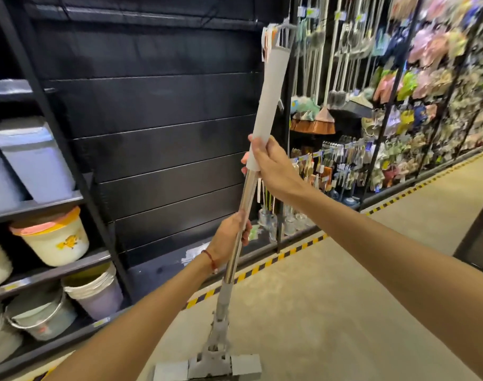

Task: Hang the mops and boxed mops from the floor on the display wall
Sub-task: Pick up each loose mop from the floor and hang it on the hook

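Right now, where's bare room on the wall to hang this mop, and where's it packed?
Free: the black slat panel, between the bucket shelves on its left and the hanging brooms on its right; also the concrete floor right of the striped line. Crowded: the hanging brooms, the racks beyond, and the bucket shelves.

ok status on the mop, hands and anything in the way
Left hand grips chrome shaft of mop, right hand grips its white sleeve above. Top end up by black display wall. Nothing seen blocking.
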Available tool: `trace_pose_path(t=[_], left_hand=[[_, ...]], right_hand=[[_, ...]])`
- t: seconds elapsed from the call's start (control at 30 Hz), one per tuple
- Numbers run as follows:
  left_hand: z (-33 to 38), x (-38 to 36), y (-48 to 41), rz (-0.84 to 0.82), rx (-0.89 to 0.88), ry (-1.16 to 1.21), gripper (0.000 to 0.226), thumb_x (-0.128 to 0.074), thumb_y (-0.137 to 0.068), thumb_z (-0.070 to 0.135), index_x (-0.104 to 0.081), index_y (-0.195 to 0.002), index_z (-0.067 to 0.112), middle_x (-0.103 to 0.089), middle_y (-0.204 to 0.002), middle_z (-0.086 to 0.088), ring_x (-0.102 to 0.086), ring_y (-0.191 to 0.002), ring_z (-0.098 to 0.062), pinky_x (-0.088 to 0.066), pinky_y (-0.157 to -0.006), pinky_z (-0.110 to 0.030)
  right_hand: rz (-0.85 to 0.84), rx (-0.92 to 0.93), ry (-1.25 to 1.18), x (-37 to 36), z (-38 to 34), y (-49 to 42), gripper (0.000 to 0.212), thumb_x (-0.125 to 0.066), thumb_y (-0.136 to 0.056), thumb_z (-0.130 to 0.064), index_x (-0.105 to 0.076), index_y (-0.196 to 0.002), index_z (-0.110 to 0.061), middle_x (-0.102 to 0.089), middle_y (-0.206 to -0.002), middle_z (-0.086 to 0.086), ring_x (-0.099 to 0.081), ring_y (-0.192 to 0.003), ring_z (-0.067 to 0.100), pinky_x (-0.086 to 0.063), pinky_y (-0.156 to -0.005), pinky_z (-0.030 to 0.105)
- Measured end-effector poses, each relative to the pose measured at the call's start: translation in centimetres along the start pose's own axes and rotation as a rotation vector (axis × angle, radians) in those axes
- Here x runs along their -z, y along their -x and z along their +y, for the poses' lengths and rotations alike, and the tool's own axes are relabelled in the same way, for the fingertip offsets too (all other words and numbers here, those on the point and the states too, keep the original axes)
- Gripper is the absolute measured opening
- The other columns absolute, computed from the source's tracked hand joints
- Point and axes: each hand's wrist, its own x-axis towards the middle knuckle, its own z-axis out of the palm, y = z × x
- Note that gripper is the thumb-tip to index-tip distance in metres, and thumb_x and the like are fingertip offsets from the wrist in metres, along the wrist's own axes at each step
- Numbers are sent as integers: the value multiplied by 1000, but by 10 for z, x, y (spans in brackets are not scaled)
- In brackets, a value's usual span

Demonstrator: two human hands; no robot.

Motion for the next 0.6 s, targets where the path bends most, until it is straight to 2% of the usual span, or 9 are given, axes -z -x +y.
trace_pose_path(t=[0.1,0.17,0.3,0.37,0.47,0.6], left_hand=[[-5,18,-42,-12,36,-15,49,-36,-110,43,-59,-92,4,-60,-84,-12,-58,-76,-22,-55,-72,-26],[-8,25,-71,-12,60,-5,47,-34,-111,35,-63,-93,2,-64,-85,-13,-61,-82,-26,-56,-77,-26],[0,28,-141,72,97,153,49,-34,-110,42,-69,-98,10,-69,-88,-6,-67,-83,-20,-54,-94,-43],[11,28,-185,78,58,190,51,-36,-107,49,-69,-100,12,-67,-87,-5,-64,-80,-20,-55,-92,-45],[21,29,-255,45,15,86,59,-42,-91,64,-63,-91,9,-63,-79,-6,-61,-71,-19,-57,-81,-38],[29,32,-340,39,26,20,56,-35,-104,58,-60,-88,11,-66,-79,-6,-65,-72,-21,-58,-93,-49]], right_hand=[[2,-5,-4,-4,27,-40,38,-37,-110,-36,-46,-131,-6,-57,-98,3,-59,-89,13,-57,-84,27],[7,9,8,-6,42,-69,38,-38,-110,-38,-47,-131,-8,-58,-99,1,-60,-90,13,-60,-87,31],[3,37,3,-1,67,-140,29,-39,-111,-36,-50,-121,-12,-59,-96,3,-61,-86,17,-59,-86,32],[5,41,46,7,80,-179,29,-39,-111,-38,-51,-120,-12,-61,-99,4,-64,-89,19,-60,-83,29],[-17,52,89,23,100,-246,34,-39,-111,-39,-54,-120,-10,-63,-99,4,-67,-89,18,-59,-79,24],[-48,48,65,47,117,-328,35,-42,-111,-38,-56,-126,-10,-65,-101,3,-70,-90,18,-60,-81,27]])
